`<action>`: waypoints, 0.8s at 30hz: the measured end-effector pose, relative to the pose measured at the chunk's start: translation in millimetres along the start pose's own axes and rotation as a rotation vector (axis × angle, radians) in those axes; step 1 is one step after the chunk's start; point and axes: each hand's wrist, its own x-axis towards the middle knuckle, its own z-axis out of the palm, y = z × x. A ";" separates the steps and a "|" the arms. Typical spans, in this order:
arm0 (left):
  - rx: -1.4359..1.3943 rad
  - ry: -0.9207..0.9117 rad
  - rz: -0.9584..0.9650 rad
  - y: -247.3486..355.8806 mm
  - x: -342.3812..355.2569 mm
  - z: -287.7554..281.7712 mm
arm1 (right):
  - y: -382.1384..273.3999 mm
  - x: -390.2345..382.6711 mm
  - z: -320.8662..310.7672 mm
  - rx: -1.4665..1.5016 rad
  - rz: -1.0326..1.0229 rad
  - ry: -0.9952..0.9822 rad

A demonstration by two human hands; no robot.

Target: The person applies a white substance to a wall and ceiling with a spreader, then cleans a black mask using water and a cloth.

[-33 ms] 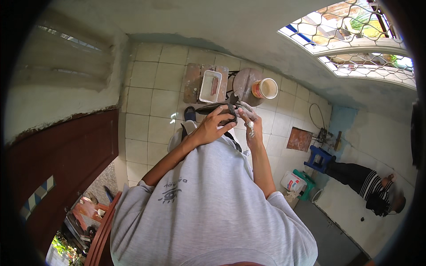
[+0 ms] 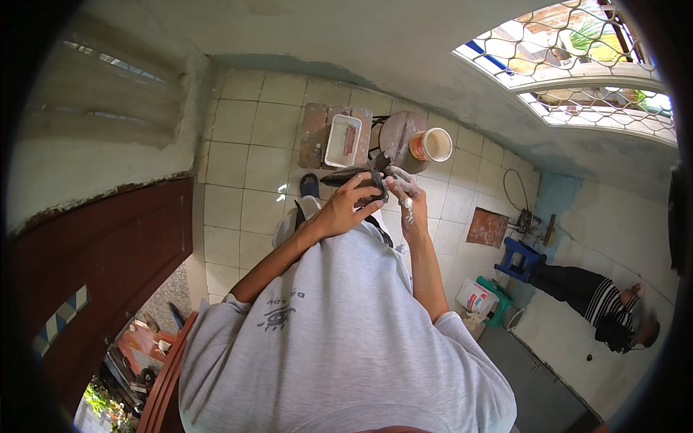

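Observation:
I look down over my grey shirt at both hands held in front of my chest. My left hand (image 2: 345,209) grips a dark crumpled cloth (image 2: 357,175). My right hand (image 2: 403,192), smeared with white paint, pinches the same cloth from the right side. Below them on the tiled floor a white paint tray (image 2: 343,141) lies on a brown board (image 2: 312,133). Beside it an orange tub (image 2: 432,144) with white paint inside stands on a round brown stool top (image 2: 395,133).
A brown door (image 2: 108,274) stands at the left. At the right another person (image 2: 599,307) in a striped top sits low by a blue stool (image 2: 520,260). A white bucket (image 2: 475,296) and a grilled window (image 2: 577,58) are on that side.

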 end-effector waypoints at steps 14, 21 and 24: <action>-0.364 0.064 0.069 -74.7 11.9 -53.7 | -40.3 -23.2 -17.1 0.088 -0.115 -0.046; -0.379 -0.193 -0.367 -131.3 70.3 -62.9 | -111.0 -80.1 -21.2 0.210 -0.434 -0.176; -0.282 -0.615 -0.440 -94.7 86.1 -35.3 | -130.4 -95.4 -27.9 0.221 -0.507 -0.227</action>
